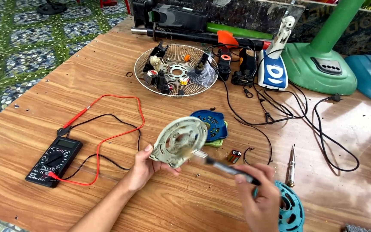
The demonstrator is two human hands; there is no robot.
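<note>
My left hand [144, 168] holds a round, pale grey plastic disc [178, 141] by its lower edge, tilted up above the wooden table [194, 206]. My right hand [260, 197] grips a dark-handled brush [226, 166], and its blurred bristle tip touches the disc's middle. Just behind the disc lies a blue round plastic cover [212, 124] on a light green piece. A teal round part [289, 208] rests under my right hand.
A black multimeter [54, 160] with red and black leads lies at the left. A wire fan guard [176, 69] holding small parts sits further back. A small battery [233, 155], a screwdriver [291, 167], black cables, a green fan base [320, 64] and a white-blue device [273, 71] lie to the right.
</note>
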